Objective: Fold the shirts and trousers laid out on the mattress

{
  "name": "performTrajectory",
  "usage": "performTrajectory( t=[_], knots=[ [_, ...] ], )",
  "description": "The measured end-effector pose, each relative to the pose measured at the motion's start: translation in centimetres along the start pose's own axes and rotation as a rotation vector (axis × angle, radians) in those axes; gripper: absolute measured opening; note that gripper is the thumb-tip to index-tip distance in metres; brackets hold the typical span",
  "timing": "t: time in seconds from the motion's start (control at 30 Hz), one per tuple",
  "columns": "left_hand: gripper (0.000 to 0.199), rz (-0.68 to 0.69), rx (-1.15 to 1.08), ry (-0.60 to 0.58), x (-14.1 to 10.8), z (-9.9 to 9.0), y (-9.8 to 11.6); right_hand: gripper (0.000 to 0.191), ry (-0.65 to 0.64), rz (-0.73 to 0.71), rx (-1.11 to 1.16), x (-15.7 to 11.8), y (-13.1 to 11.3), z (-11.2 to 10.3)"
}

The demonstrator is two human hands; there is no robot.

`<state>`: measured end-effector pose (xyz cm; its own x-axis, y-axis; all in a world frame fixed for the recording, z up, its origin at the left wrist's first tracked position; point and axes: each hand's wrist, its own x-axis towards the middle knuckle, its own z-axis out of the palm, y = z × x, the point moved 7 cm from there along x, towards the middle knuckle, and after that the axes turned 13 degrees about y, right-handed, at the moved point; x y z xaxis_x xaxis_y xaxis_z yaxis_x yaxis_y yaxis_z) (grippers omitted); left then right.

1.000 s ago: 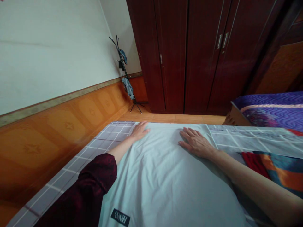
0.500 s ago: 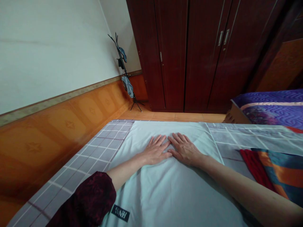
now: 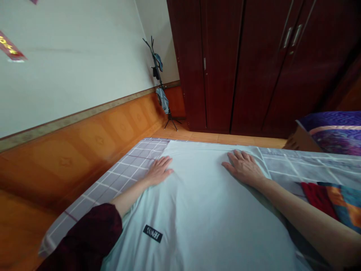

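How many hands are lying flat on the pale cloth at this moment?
2. The left hand lies flat at the left edge of the pale cloth; the right hand lies flat near its right edge. No other hand is in view.

- Light was soft, even and dimmish, with faint shadows under the arms.
- The wardrobe [image 3: 254,64] showed mild sheen.
- Edges bent and blurred around it.
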<state>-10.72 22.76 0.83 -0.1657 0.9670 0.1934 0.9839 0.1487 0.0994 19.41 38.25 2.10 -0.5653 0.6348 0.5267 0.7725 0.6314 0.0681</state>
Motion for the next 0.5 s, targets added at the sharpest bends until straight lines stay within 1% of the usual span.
performTrajectory(
  t=[0.07,0.1,0.2,0.27,0.33,0.37,0.43,0.5],
  knots=[
    [0.059,-0.084,0.024,0.029,0.4,-0.6,-1.4,0.054,-0.001,-0.011,-0.004,0.0,0.1,0.2],
    [0.060,-0.094,0.027,0.034,0.7,-0.9,-1.9,0.056,0.001,-0.019,-0.005,0.1,0.1,0.4],
    [0.061,-0.042,0.008,0.004,1.3,-1.1,-2.3,0.058,0.010,-0.040,-0.002,0.1,0.3,0.9],
    [0.061,-0.050,0.006,-0.012,0.8,-1.3,-2.8,0.058,0.023,-0.045,0.010,0.1,0.5,1.2],
    [0.061,-0.099,0.016,-0.013,-0.8,-1.8,-3.7,0.057,0.035,-0.049,0.026,0.1,0.6,1.4],
    [0.061,-0.120,0.020,-0.012,-2.1,-2.2,-4.1,0.057,0.039,-0.051,0.034,0.1,0.6,1.5],
    [0.059,-0.128,0.015,-0.023,-5.4,-2.9,-4.7,0.056,0.043,-0.057,0.045,0.2,0.6,1.6],
    [0.058,-0.120,0.008,-0.030,-9.4,-3.7,-5.4,0.055,0.047,-0.066,0.046,0.2,0.6,1.5]
  ],
)
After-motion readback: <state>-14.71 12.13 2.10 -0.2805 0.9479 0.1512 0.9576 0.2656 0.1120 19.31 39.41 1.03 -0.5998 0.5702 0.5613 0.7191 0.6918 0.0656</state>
